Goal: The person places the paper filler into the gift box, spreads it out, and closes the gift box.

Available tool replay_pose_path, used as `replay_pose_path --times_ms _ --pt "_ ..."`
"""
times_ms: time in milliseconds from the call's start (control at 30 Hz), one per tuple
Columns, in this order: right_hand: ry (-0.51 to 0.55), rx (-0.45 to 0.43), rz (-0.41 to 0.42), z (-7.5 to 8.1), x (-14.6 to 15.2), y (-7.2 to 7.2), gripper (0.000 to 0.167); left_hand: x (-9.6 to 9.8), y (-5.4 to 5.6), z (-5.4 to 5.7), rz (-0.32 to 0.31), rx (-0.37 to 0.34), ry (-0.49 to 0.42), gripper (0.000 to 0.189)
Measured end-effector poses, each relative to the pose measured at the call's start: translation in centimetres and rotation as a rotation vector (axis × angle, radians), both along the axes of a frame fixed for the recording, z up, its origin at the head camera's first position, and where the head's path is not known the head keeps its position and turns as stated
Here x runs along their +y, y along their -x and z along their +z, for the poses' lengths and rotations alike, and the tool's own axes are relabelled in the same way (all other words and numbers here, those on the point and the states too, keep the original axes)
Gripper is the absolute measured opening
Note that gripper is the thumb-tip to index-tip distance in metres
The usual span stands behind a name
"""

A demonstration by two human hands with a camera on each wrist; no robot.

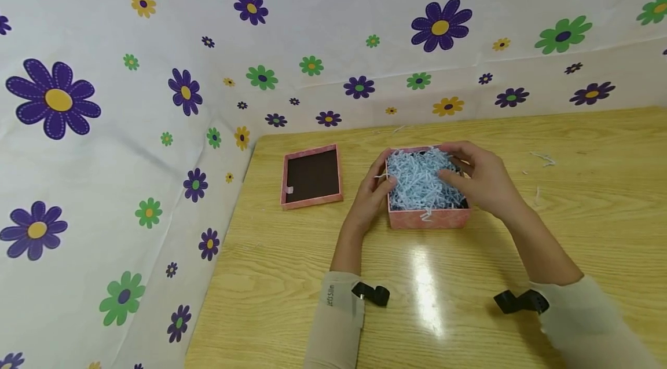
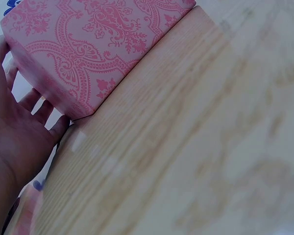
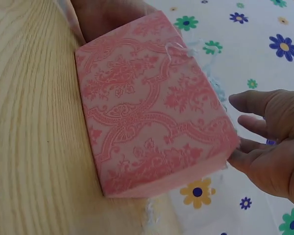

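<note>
A pink patterned box stands on the table, filled with pale blue shredded paper. The left hand steadies its left side, with the thumb at the rim and fingers along the outer wall; the left wrist view shows those fingers against the box side. Over the right rear part of the box is the right hand, its thumb reaching over the shredded paper. In the right wrist view, the right hand has its thumb apart from the fingers, and a lower finger meets the box corner.
An upturned pink lid with a dark inside lies left of the box. Loose paper shreds are scattered to the right on the wooden table. Flower-printed cloth borders the table at the back and left.
</note>
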State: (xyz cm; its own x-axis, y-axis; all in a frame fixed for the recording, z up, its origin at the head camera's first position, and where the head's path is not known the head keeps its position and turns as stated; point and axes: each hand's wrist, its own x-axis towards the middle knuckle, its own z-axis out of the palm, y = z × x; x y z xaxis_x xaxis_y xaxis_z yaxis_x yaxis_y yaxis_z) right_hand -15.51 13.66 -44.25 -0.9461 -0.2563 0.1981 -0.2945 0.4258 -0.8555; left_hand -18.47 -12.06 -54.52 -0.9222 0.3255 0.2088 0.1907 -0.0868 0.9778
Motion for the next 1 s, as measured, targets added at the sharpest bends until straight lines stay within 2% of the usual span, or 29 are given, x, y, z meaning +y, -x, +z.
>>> replay_pose_path --times_ms 200,400,533,667,800,1000 --pt "-0.091 0.021 0.065 0.2 -2.2 0.3 0.053 -0.1 -0.2 0.0 -0.023 -0.001 -0.007 0.064" --pt "-0.173 0.025 0.230 -0.6 -4.1 0.8 0.050 -0.1 -0.2 -0.1 -0.041 -0.024 -0.013 0.063" --pt "-0.275 0.039 0.291 -1.0 -4.7 1.3 0.047 -0.2 -0.1 -0.1 -0.038 -0.015 -0.005 0.063" --pt "-0.371 0.057 0.301 -1.2 -5.1 1.8 0.047 -0.2 0.0 0.0 -0.030 -0.002 -0.003 0.063" --pt "-0.463 0.033 0.272 -1.2 -5.5 2.2 0.049 -0.2 0.1 0.0 -0.024 0.005 -0.003 0.064" --pt "-0.524 -0.009 0.213 -1.5 -5.7 2.6 0.049 -0.2 0.1 0.0 -0.027 0.025 -0.010 0.065"
